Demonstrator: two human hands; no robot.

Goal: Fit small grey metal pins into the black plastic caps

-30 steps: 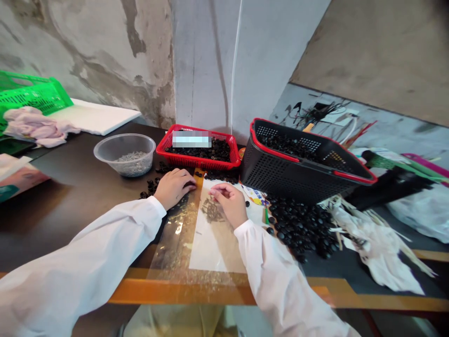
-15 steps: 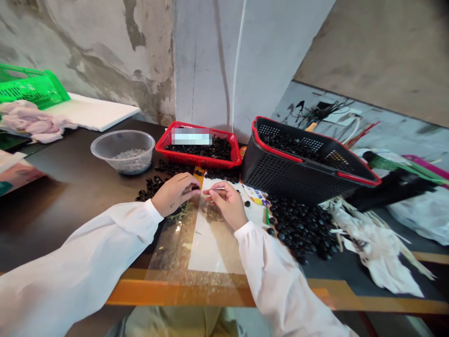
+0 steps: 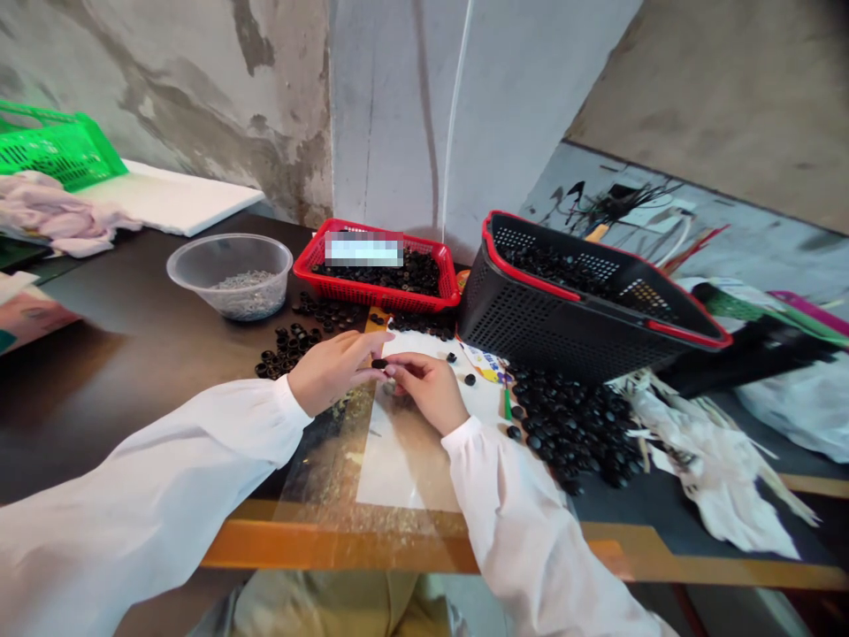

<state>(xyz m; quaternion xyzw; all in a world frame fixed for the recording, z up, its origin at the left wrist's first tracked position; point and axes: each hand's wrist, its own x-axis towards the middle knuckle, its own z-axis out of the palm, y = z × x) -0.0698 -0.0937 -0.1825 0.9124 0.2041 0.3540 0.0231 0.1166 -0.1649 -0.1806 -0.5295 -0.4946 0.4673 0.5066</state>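
A small black round part (image 3: 379,364) sits between my two hands above the white sheet (image 3: 398,460). My left hand (image 3: 337,372) grips it from the left between thumb and fingers. The fingertips of my right hand (image 3: 428,385) are pinched together at its right edge. Loose black rings (image 3: 288,348) lie beside my left hand, and a large pile of black round caps (image 3: 577,429) lies to the right of my right wrist. Two single caps rest on the sheet near my right hand.
Behind stand a clear bowl (image 3: 232,279) of small metal pieces, a red basket (image 3: 378,296) of black parts and a tall black basket (image 3: 531,323) with red handles. White cloth (image 3: 716,478) lies right; a green crate (image 3: 59,146) and pink cloth (image 3: 59,212) lie far left.
My hands have come together, and my right fingertips now meet the black part at my left fingers. The view has shifted slightly.
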